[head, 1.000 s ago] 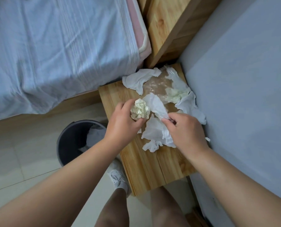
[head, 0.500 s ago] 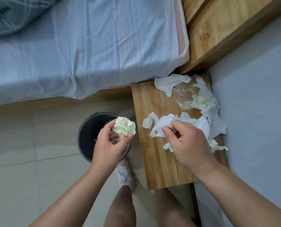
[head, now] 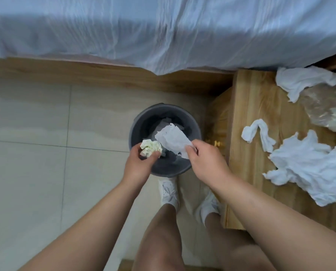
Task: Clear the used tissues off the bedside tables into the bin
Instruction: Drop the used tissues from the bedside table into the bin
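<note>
tiled floor by the bed, both hands over the bin (head: 164, 140): left hand (head: 138, 164) grips yellow wad (head: 151, 147), right hand (head: 206, 161) pinches white tissue (head: 173, 139), drop step; next let go, more tissues (head: 308, 169) on table (head: 261, 114).

We saw soft, even, fairly bright light with only faint shadows. Motion blur smeared the bed sheet (head: 163, 32) on the far side, and the whole picture looked slightly soft. The inside of the bin (head: 143, 126) was dim. Wide-angle distortion bowed the bed frame (head: 85, 69) and tilted the worktop (head: 261, 114) at the right edge. A faint darker band crossed the floor (head: 36, 132) on the left.
</note>
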Demonstrator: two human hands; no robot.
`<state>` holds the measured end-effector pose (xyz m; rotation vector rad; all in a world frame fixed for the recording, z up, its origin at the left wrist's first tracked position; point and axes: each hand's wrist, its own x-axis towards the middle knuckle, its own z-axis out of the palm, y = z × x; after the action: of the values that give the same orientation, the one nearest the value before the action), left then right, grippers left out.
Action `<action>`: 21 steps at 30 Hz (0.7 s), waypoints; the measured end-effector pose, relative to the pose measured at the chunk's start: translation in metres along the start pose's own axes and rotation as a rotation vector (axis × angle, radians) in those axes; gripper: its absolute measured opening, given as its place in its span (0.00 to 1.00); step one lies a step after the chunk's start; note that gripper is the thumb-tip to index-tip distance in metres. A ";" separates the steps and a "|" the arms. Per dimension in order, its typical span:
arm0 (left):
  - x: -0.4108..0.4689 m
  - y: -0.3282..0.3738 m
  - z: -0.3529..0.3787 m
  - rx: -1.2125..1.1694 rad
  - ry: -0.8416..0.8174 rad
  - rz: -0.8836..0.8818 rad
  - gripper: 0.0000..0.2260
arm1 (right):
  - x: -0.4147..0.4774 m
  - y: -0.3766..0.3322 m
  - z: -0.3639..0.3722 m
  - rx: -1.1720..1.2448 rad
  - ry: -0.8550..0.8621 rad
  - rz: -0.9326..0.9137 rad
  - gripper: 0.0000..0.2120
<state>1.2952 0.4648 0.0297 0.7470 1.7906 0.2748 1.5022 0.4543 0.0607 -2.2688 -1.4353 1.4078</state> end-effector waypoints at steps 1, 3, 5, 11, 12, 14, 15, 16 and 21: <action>0.007 -0.004 0.001 0.024 0.004 -0.005 0.26 | 0.006 0.002 0.008 -0.026 -0.023 0.001 0.14; 0.019 -0.012 0.002 0.067 -0.003 -0.022 0.27 | 0.016 0.006 0.021 -0.050 -0.111 0.037 0.10; 0.025 -0.017 0.002 0.089 -0.018 -0.054 0.26 | 0.019 0.005 0.026 -0.075 -0.202 0.089 0.20; 0.016 -0.019 0.006 0.082 -0.053 -0.113 0.38 | 0.003 -0.001 0.012 -0.055 -0.180 0.060 0.22; 0.011 -0.017 0.008 0.096 -0.062 -0.091 0.36 | -0.003 -0.002 0.005 -0.043 -0.172 0.043 0.20; 0.001 -0.006 0.016 0.136 -0.067 -0.031 0.27 | -0.017 -0.004 -0.012 -0.014 -0.150 0.016 0.18; -0.005 0.003 0.022 0.163 -0.058 0.003 0.24 | -0.024 -0.004 -0.022 0.004 -0.138 0.005 0.18; -0.012 0.013 0.028 0.192 -0.046 0.040 0.22 | -0.032 -0.002 -0.034 0.020 -0.121 -0.006 0.17; -0.052 0.076 0.075 0.313 -0.084 0.316 0.18 | -0.072 0.024 -0.100 0.096 0.050 0.001 0.12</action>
<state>1.3997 0.4784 0.0839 1.2503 1.6506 0.1679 1.5837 0.4221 0.1510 -2.2298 -1.3228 1.3793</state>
